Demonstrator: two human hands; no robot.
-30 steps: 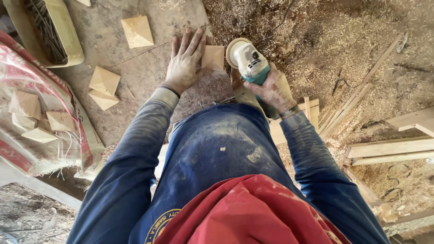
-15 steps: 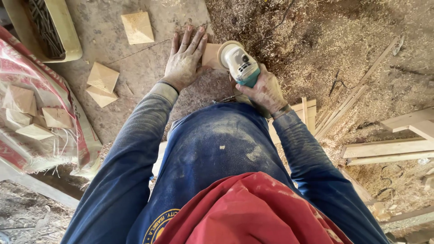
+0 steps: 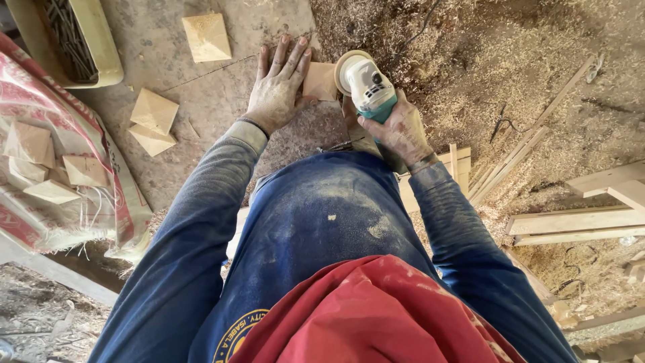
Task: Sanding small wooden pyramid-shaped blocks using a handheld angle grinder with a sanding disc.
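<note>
My left hand [image 3: 277,86] lies flat on the dusty board, fingers spread, its thumb side pressing against the small square wood block [image 3: 320,81] and pinning it down. My right hand [image 3: 396,129] is clamped around the body of the angle grinder [image 3: 367,84], a white and teal tool whose round disc guard sits right at the block's right edge, touching or all but touching it; I cannot tell which. The two hands are near each other, with only the block and the grinder head between them.

My blue sleeves run back from both wrists, and my knee in dusty blue cloth fills the middle below the hands, with red cloth lower still.

Further out on the board, a pyramid-topped wood piece [image 3: 206,37] lies above my left hand, and two more such pieces [image 3: 153,119] lie together to its left. At the far left a red and white sack [image 3: 64,171] holds several more cut blocks, and a pale yellow tray [image 3: 94,44] of dark nails sits in the upper corner. To my right the ground is thick with sawdust [image 3: 484,74], with thin wood strips [image 3: 517,158] and heavier timber lengths [image 3: 584,215] lying across it.
</note>
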